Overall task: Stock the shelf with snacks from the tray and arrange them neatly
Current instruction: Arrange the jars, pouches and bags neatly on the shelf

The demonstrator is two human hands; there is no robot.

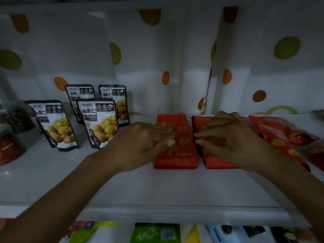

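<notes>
White shelf (52, 181), centre of frame, backed by a white polka-dot curtain (157, 50). Item 1: red snack packet (177, 151), gold print, lying flat at centre, its long side just beside item 2. Item 2: second red packet (210, 160), same pattern, flat, centre right. Item 3: larger red bag (284, 137) with yellow spots, far right, slumped. Item 4: 4 upright white-and-black chestnut pouches (100, 123), centre left. Left hand (145, 142): palm down, fingers narrowly curled, tips resting on item 1. Right hand (233, 137): palm down on item 2, fingers bent and close together, pressing its left edge. Whether either pinches the wrapper cannot be told.
</notes>
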